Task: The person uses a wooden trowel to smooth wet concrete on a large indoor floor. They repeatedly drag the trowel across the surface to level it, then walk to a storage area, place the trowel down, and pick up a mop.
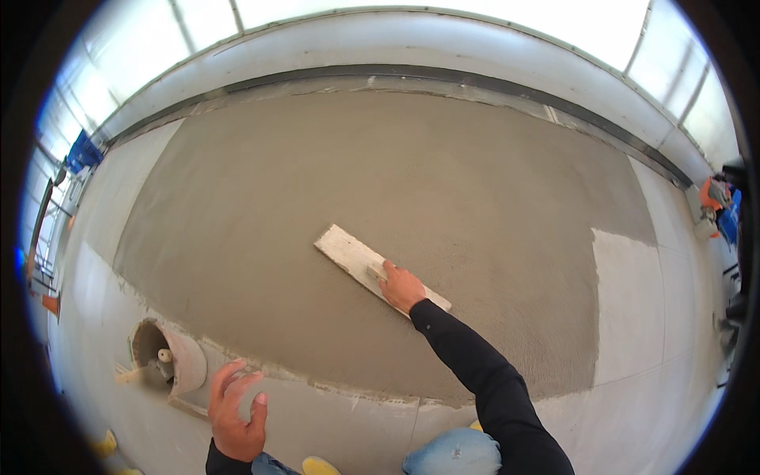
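Head view: the float [348, 249] is gripped by the right hand [402, 290] on the mortar [317, 158], most of which seems already smoothed, while the rougher lower-right part looks yet to be evened and the left hand [236, 416] is held open, empty.

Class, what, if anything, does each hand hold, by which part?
The right hand holds a long, pale, rectangular float by its top handle; the left hand holds nothing.

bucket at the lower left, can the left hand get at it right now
Probably yes: the left hand looks empty, fingers spread, close to the bucket in the picture, and nothing shows between them.
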